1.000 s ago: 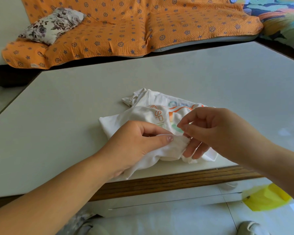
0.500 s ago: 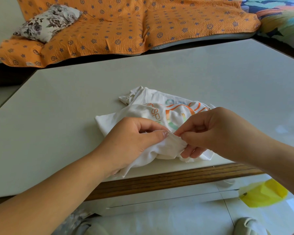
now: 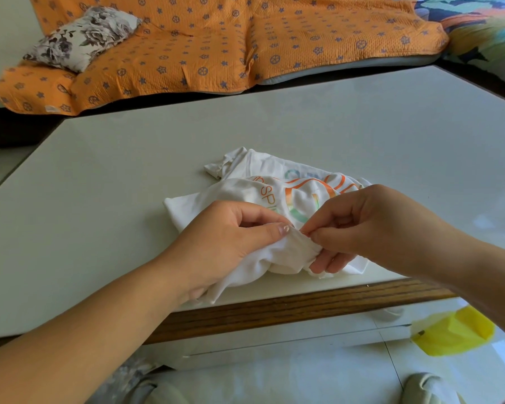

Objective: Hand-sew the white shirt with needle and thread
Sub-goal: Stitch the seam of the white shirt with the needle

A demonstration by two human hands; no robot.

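Observation:
A crumpled white shirt (image 3: 254, 182) with an orange and green print lies near the front edge of the pale table (image 3: 99, 176). My left hand (image 3: 225, 243) grips a bunched fold of the shirt between thumb and fingers. My right hand (image 3: 368, 228) pinches at the same fold, fingertips touching the cloth right beside my left thumb. A thin needle (image 3: 302, 231) shows faintly between the two thumbs. The thread is too fine to make out.
The table's wooden front edge (image 3: 274, 310) runs just below the shirt. A sofa with an orange patterned cover (image 3: 216, 45) and a floral cushion (image 3: 82, 36) stands behind the table. A yellow bag (image 3: 452, 333) lies on the floor at the lower right.
My right hand came down from above the shirt and closed its fingertips on the fold next to my left thumb. My left hand kept its hold on the cloth.

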